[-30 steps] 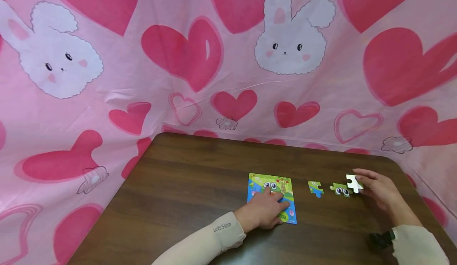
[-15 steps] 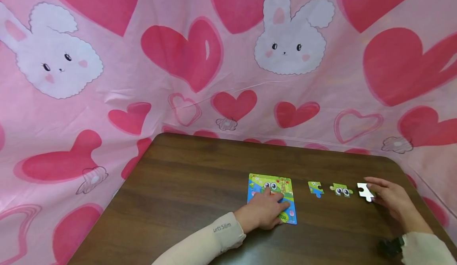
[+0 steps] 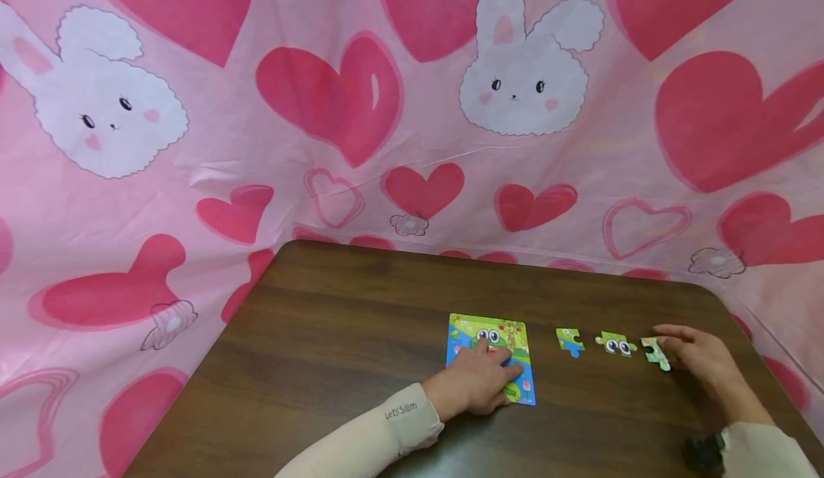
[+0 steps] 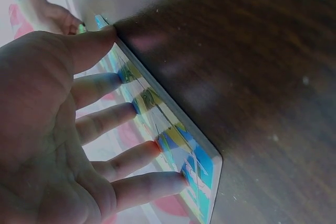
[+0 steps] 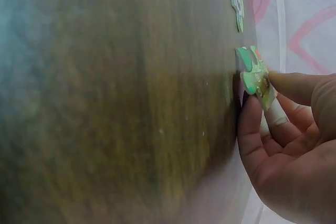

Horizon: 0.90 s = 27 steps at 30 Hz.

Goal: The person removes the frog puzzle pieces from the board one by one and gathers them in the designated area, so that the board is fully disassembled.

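The relation that counts is between the held jigsaw piece (image 3: 655, 353) and the frog-eye piece (image 3: 616, 343): the first lies just right of the second, apart from it, its notched side turned toward the tab there. The right hand (image 3: 698, 356) has the piece pinched at its right side in a narrow grip, thumb against fingers — the piece tilted, picture side partly showing, and whether its lower edge touches the bench (image 3: 360, 306) cannot be told. Leftward of the frog-eye piece lies the flower piece (image 3: 569, 342), so the row runs roughly along the bench's far edge. The right hand is clearly the nearer to all three.

The left hand (image 3: 483, 378) holds nothing; its fingers spread wide over the frog puzzle board (image 3: 528, 381), fingertips resting on it. Bare wood separates board and row; the bench's right edge sits near the right hand — more room lies toward the person.
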Tool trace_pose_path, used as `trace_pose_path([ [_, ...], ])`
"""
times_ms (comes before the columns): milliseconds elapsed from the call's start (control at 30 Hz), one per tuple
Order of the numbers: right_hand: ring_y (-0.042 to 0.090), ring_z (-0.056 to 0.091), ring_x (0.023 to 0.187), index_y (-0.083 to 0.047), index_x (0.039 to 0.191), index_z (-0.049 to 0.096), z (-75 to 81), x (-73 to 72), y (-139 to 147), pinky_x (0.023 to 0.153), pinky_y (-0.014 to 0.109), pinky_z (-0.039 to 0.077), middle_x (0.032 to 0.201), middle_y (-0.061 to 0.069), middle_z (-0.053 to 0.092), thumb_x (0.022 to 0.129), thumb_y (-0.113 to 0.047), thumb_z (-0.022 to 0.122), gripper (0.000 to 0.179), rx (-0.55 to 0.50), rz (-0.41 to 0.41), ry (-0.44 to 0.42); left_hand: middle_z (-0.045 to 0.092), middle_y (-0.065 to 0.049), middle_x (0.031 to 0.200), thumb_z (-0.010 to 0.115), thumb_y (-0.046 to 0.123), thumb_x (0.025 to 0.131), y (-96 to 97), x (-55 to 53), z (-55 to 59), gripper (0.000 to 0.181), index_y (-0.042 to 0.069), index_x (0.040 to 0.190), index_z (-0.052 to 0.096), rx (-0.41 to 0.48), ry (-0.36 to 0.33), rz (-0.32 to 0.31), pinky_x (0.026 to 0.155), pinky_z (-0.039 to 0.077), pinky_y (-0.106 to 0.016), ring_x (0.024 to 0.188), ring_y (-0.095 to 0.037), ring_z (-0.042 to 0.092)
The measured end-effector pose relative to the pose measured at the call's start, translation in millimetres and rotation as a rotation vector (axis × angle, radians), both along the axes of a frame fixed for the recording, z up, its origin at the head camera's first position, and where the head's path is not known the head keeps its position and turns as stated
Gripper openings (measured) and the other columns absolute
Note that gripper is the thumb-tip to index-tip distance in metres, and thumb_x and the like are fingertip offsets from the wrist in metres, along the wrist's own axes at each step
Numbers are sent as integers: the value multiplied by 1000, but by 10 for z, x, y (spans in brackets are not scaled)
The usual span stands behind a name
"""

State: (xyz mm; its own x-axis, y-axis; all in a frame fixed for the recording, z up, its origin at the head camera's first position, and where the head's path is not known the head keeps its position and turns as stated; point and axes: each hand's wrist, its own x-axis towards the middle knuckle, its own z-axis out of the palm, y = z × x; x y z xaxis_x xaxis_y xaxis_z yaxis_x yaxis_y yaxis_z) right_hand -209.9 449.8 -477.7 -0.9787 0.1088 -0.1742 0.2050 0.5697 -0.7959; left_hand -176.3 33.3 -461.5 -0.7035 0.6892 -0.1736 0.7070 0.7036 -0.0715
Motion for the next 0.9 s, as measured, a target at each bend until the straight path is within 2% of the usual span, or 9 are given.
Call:
trace_pose_path([
  [100,-6,60,77,10,127,61,25,20,-40,68,22,55,87,-28,60,106,-23,51,41,34,24,-9,47,13,149,61,58,95,-3,4,-11,57,46,148,45,0,3,-2,84,54,-38,133,-26,47],
  [200,-3,63,74,17,134,49,52,33,-73,67,24,56,91,-13,69,106,-20,49,47,116,30,-7,46,13,149,61,58,95,-6,5,-17,58,46,149,44,1,0,-3,85,54,-39,133,-26,46],
  [333,1,66,70,17,132,51,93,52,-100,63,25,56,97,14,75,104,-17,51,44,244,39,11,47,13,149,61,57,95,-9,1,-15,58,45,149,44,9,-4,-5,86,54,-40,134,-27,46],
  [400,2,66,69,15,129,55,107,62,-115,61,24,55,100,21,74,104,-17,52,41,298,39,31,47,12,148,61,57,95,-10,-2,-17,59,45,149,44,12,-1,-6,87,54,-40,134,-27,46],
  [500,2,65,68,14,127,58,131,67,-128,60,24,55,103,26,72,104,-19,53,40,322,34,50,47,12,148,62,56,95,-7,-6,-6,58,44,149,45,17,6,-8,88,54,-41,135,-28,46],
  [667,5,66,70,13,129,56,177,78,-103,62,26,56,106,25,71,105,-23,52,44,312,25,0,47,13,149,60,57,95,-5,1,5,59,45,150,43,11,3,-9,91,54,-42,139,-30,45],
  [900,14,71,75,13,132,54,196,101,-69,63,29,57,126,39,58,106,-27,50,48,300,13,-41,46,13,149,59,58,96,-13,28,14,58,45,150,42,2,10,-2,89,54,-42,135,-26,46],
])
